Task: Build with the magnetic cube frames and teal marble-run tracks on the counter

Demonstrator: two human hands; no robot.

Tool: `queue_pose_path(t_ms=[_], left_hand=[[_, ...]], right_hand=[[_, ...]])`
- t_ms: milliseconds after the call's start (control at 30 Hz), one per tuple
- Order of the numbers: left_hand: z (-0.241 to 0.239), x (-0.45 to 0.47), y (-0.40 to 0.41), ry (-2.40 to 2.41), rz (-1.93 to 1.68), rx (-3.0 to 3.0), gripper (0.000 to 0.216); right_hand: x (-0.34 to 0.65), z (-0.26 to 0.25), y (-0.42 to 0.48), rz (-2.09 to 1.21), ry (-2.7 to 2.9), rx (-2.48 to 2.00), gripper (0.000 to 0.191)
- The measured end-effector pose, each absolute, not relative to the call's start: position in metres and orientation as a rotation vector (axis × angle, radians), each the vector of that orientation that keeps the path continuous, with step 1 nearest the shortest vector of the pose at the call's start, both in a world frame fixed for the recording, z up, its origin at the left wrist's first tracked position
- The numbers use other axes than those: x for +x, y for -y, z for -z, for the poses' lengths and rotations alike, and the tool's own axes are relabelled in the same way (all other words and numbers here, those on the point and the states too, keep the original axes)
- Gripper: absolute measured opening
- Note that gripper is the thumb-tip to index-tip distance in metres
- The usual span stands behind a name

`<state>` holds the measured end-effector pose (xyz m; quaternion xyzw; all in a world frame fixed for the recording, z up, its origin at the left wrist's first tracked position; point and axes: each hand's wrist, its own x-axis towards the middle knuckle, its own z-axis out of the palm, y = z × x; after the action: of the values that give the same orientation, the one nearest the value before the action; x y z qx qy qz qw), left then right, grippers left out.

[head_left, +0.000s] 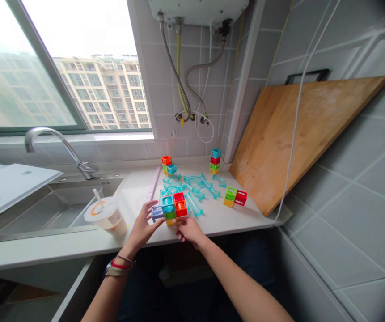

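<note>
Fingers of the left hand (144, 225) and right hand (189, 230) gripped a colorful block cluster (169, 207), which looked light, stiff and best held by its outer frames.

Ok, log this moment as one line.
left hand: holding block cluster by purple block | right hand: at cluster's lower right | nearby: teal plastic pieces, lidded cup

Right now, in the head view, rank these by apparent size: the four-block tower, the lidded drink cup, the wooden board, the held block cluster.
1. Wooden board, by far
2. Lidded drink cup
3. Held block cluster
4. Four-block tower

The tower stands farther back, which makes it look smaller.
</note>
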<state>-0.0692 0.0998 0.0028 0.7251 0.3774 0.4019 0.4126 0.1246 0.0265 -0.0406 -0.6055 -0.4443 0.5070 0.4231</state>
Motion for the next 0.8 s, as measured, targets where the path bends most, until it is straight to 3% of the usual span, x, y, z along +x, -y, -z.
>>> queue_pose_path(t_ms=[133,367,633,800], left_hand=[[-0.013,-0.070,-0.098,-1.001,-1.004,1.976,0.070],[-0.055,-0.055,-0.111,-0.952,-0.772,2.391,0.069],[-0.082,-0.038,-0.140,-0.894,-0.560,2.586,0.044],[-0.101,-0.031,-0.142,-0.832,-0.445,2.719,0.050]], right_hand=[[0.138,0.052,0.009,-1.214,1.086,-1.534,0.035],[0.166,0.094,0.086,-1.023,1.172,-1.705,0.028],[0.184,0.143,0.105,-1.023,1.287,-1.787,0.028],[0.184,0.159,0.104,-1.066,1.358,-1.756,0.029]])
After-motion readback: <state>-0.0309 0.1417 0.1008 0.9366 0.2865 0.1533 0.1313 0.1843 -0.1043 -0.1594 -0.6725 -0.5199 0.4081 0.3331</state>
